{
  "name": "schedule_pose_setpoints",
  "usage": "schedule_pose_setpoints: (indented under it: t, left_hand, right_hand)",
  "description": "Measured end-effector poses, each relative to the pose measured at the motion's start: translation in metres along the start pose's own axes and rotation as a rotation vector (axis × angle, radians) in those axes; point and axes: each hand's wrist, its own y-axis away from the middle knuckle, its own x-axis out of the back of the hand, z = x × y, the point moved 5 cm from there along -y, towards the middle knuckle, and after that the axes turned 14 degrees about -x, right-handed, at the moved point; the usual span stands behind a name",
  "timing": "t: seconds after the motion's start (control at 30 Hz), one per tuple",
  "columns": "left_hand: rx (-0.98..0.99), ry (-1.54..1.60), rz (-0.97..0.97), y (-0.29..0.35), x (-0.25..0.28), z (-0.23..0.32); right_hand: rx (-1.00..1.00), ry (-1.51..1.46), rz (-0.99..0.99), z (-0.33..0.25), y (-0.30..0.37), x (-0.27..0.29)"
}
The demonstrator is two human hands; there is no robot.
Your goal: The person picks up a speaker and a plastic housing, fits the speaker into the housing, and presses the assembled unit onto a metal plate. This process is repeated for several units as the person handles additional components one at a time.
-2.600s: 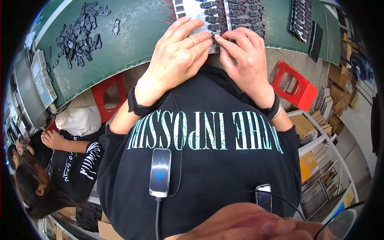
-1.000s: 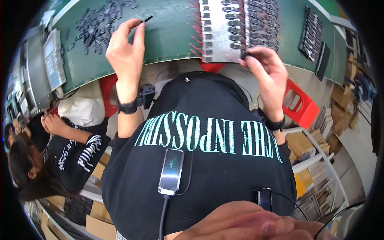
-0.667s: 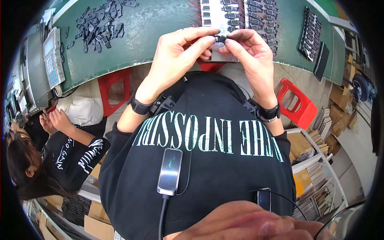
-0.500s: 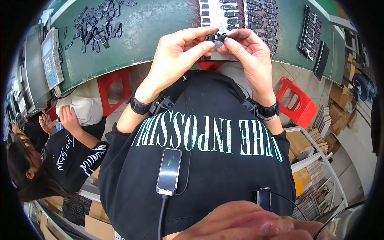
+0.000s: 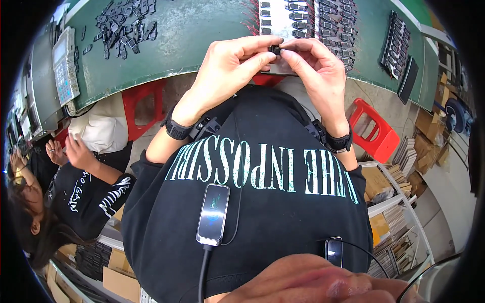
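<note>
Both hands meet above the near edge of the green table, pinching one small black plastic part (image 5: pixel 275 49). My left hand (image 5: pixel 230 65) is closed on its left side with thumb and forefinger. On its right side, my right hand (image 5: pixel 316 65) grips it between thumb and fingertips. The fingers cover most of the part, so its exact kind cannot be made out. Just beyond the hands lies a white sheet (image 5: pixel 283 22) bearing small dark rectangular parts (image 5: pixel 266 22) with red wires. To its right stand rows of similar black parts (image 5: pixel 336 30).
A loose heap of black plastic pieces (image 5: pixel 126 28) covers the table's (image 5: pixel 202 30) left part. At the right lie a packed strip of black parts (image 5: pixel 395 43) and a dark flat tray (image 5: pixel 408 81). A grey keypad device (image 5: pixel 64 65), red stools (image 5: pixel 374 130) and a co-worker (image 5: pixel 83 192) are nearby.
The small black part has turned between my fingertips and now shows less. My hands have come slightly closer together. The co-worker's hands have shifted a little.
</note>
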Motion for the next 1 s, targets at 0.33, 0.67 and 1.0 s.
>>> schedule_pose_setpoints:
  t: [0.33,0.67,1.0]
  left_hand:
    - [-0.088,-0.044,-0.033,-0.001,-0.014,0.018]
    - [-0.059,-0.015,-0.072,0.000,-0.023,0.020]
    - [-0.172,-0.322,-0.215,-0.003,-0.049,0.035]
  right_hand:
    - [-0.155,-0.247,-0.246,0.000,0.005,0.013]
    - [-0.154,-0.293,-0.311,0.002,0.005,0.021]
    - [0.033,0.222,0.009,-0.010,0.044,0.046]
